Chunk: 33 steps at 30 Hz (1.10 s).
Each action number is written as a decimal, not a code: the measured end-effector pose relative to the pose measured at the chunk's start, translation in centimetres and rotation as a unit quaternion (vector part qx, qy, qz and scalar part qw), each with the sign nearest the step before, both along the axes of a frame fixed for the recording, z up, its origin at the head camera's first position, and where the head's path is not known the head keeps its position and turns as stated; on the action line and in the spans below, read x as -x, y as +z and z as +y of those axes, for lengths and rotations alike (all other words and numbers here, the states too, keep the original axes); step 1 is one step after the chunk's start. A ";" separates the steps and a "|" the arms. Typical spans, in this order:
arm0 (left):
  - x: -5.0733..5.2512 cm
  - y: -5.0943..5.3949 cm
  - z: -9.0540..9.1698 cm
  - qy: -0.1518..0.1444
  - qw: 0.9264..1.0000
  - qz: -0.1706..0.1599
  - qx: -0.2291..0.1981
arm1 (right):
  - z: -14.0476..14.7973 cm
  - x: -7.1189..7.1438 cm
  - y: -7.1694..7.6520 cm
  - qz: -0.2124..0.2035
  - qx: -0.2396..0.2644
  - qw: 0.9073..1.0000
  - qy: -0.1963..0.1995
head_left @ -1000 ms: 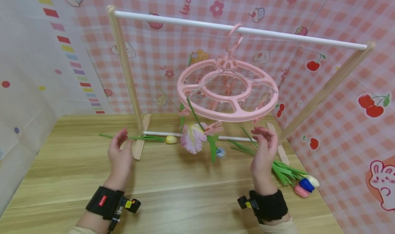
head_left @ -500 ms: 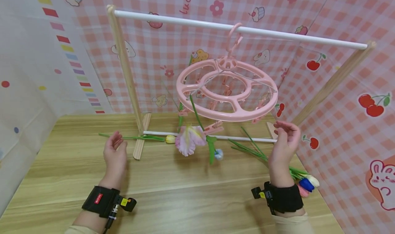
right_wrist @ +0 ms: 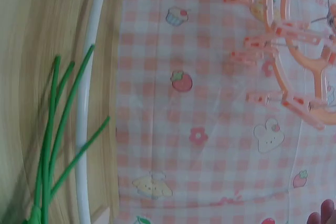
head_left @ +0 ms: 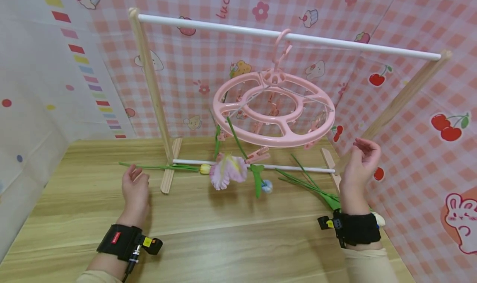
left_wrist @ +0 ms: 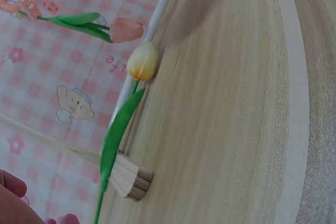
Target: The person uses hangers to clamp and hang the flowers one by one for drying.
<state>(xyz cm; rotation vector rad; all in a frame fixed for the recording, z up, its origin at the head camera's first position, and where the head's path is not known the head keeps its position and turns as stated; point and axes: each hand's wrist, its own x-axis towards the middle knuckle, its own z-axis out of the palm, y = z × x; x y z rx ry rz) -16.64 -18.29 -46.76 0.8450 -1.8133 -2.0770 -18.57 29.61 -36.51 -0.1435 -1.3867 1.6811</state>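
Note:
My left hand (head_left: 135, 192) is held over the table at the left with loosely bent fingers and nothing in them. Near it lies a yellow tulip (head_left: 205, 169), its stem crossing the rack's left foot. My right hand (head_left: 359, 173), also holding nothing, is raised by the rack's right post. A pink round clip hanger (head_left: 277, 138) hangs from the rack's white top rod (head_left: 223, 29). From its clips hang a lilac-pink flower (head_left: 227, 173), a small blue flower (head_left: 266, 186) and a peach tulip (left_wrist: 126, 30), heads down.
Green tulip stems (right_wrist: 50, 145) lie at the right across the lower white rod (right_wrist: 81, 129); my right wrist strap mostly covers their flower heads. Wooden posts (head_left: 152, 88) stand either side of the hanger. Checked cloth (head_left: 179, 67) backs the table.
My right hand has moved right and away from the hanger, now covering the tulip heads. My left hand has drifted a little left and down. The hanging flowers sway slightly.

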 end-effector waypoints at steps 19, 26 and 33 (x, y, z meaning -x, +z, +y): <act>0.4 -1.0 -0.7 -0.001 0.995 -0.039 -0.088 | 4.2 2.4 2.2 -0.130 0.009 0.990 -0.053; 0.6 -1.5 -0.3 -0.011 0.994 -0.034 -0.099 | 5.4 3.4 2.5 -0.177 0.003 0.983 -0.045; 0.7 -1.9 -0.2 -0.005 0.996 -0.028 -0.090 | 5.4 4.8 2.7 -0.176 0.002 0.984 -0.015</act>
